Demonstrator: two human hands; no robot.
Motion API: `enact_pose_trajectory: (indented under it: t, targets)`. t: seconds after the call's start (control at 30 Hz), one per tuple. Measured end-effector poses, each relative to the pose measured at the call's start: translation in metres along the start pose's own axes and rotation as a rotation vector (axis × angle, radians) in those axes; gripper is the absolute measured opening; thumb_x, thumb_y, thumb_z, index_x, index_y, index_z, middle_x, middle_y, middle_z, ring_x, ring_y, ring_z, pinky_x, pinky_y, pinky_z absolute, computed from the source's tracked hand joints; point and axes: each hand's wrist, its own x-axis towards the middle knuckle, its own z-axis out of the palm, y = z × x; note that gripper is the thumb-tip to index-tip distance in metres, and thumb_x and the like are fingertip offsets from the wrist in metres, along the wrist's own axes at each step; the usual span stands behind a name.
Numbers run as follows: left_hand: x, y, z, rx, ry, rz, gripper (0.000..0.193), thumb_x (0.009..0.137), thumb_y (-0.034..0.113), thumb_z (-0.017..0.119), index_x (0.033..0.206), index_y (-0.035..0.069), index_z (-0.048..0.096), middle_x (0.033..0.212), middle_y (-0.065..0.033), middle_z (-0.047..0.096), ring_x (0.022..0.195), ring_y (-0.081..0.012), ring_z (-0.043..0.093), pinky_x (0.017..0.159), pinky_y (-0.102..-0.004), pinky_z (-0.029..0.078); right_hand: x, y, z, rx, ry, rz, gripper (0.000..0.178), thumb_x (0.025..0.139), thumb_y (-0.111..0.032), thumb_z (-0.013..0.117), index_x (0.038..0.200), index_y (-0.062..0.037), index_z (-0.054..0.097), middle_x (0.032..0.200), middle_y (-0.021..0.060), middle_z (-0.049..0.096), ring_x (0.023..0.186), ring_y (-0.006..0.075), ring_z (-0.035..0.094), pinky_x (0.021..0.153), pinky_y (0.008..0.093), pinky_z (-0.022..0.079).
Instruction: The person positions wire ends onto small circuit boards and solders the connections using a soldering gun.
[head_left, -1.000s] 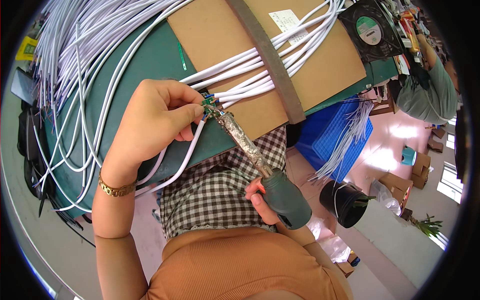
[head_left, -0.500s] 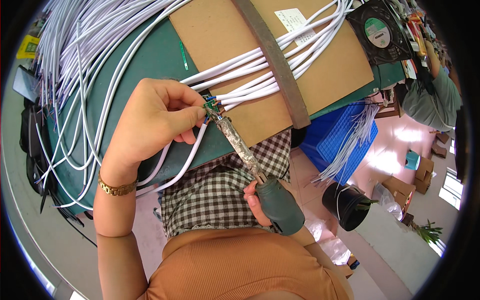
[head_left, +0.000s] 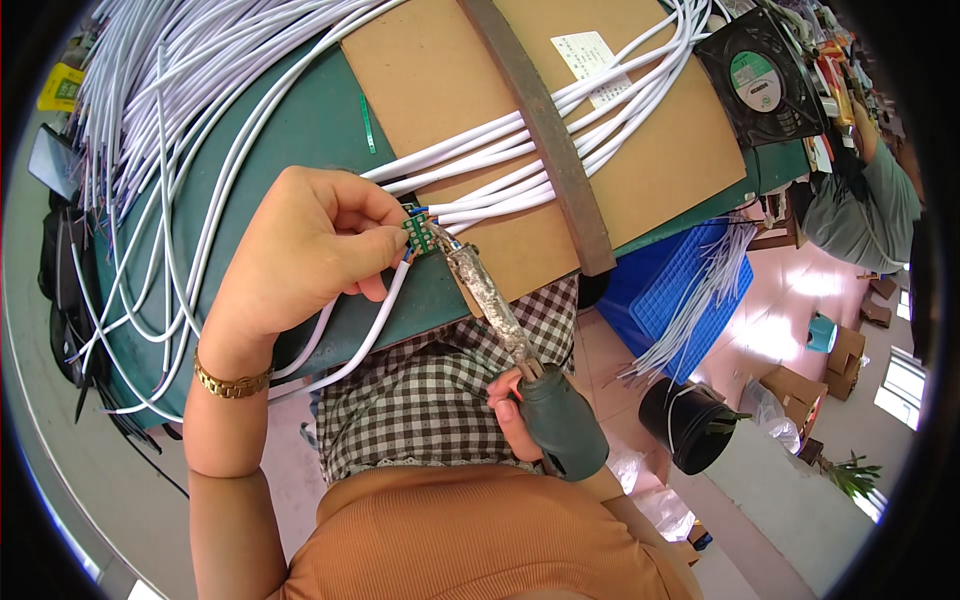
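A small green circuit board (head_left: 419, 236) is pinched between the thumb and fingers of my left hand (head_left: 330, 240). Coloured wire ends of several white cables (head_left: 490, 205) meet the board's right side. Below the board, another white cable (head_left: 385, 305) runs up to it. My right hand (head_left: 513, 420) grips the dark green handle of a soldering iron (head_left: 490, 305). The iron's worn metal barrel slants up and left, its tip at the board's right edge. Whether the tip touches the board I cannot tell for sure.
A brown bar (head_left: 550, 140) lies across the white cables on a tan board (head_left: 690, 165). Bundled white cables (head_left: 200, 60) cover the green mat's far left. A black fan (head_left: 760, 78) stands far right. Beyond the edge are a blue crate (head_left: 680, 290), a black bucket (head_left: 685, 420) and another person (head_left: 865, 215).
The soldering iron's tip has shifted slightly to the right across the circuit board, so more of the board shows. My left hand still holds it in nearly the same place.
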Motion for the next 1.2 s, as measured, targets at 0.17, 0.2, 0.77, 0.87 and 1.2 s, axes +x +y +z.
enact_pose_trajectory:
  t: [0.17, 0.2, 0.77, 0.87, 1.2]
  targets:
    - [0.0, 0.003, 0.002, -0.002, -0.003, -0.003, 0.004, 0.079, -0.001, 0.061, 0.079, -0.005, 0.061, 0.068, -0.0062, 0.063, 0.05, -0.0072, 0.058, 0.043, -0.0157, 0.042, 0.005, 0.008, -0.012, -0.69, -0.19, -0.679, 0.007, 0.085, -0.005, 0.056, 0.092, -0.0047, 0.055, 0.08, 0.0046, 0.062, 0.067, 0.0113, 0.058, 0.064, 0.0267, 0.049]
    - [0.0, 0.003, 0.002, -0.002, -0.001, -0.005, 0.004, 0.079, -0.001, 0.061, 0.079, -0.005, 0.061, 0.068, -0.0062, 0.063, 0.05, -0.0072, 0.058, 0.043, -0.0157, 0.042, 0.003, 0.004, -0.01, -0.69, -0.192, -0.678, 0.007, 0.085, -0.005, 0.056, 0.092, -0.0047, 0.055, 0.08, 0.0046, 0.062, 0.067, 0.0113, 0.058, 0.064, 0.0267, 0.049]
    - [0.001, -0.001, 0.002, 0.011, 0.044, 0.037, 0.022, 0.074, -0.006, 0.058, 0.079, 0.004, 0.039, 0.065, -0.0087, 0.06, 0.047, -0.0074, 0.055, 0.04, -0.0158, 0.039, 0.046, 0.04, -0.016, -0.533, -0.009, -1.255, 0.025, 0.072, -0.012, 0.071, 0.093, -0.0012, 0.062, 0.083, 0.0073, 0.064, 0.068, 0.0227, 0.063, 0.06, 0.0294, 0.05]
    - [0.0, -0.004, 0.001, -0.007, 0.052, 0.042, 0.025, 0.073, -0.007, 0.057, 0.079, 0.005, 0.036, 0.065, -0.0088, 0.059, 0.048, -0.0065, 0.054, 0.041, -0.0164, 0.041, 0.046, 0.035, -0.017, -0.655, -0.064, -1.301, 0.027, 0.073, -0.011, 0.07, 0.096, -0.0007, 0.061, 0.081, 0.0062, 0.063, 0.068, 0.0221, 0.062, 0.06, 0.0283, 0.05]
    - [0.001, -0.005, 0.005, -0.03, 0.049, 0.081, 0.025, 0.073, -0.005, 0.058, 0.072, 0.007, 0.036, 0.063, -0.0078, 0.058, 0.047, -0.0052, 0.052, 0.04, -0.016, 0.04, 0.021, 0.024, -0.021, -0.376, -0.307, -1.209, 0.026, 0.087, 0.0, 0.052, 0.11, -0.0051, 0.042, 0.092, 0.0139, 0.056, 0.073, 0.0172, 0.058, 0.066, 0.0314, 0.051]
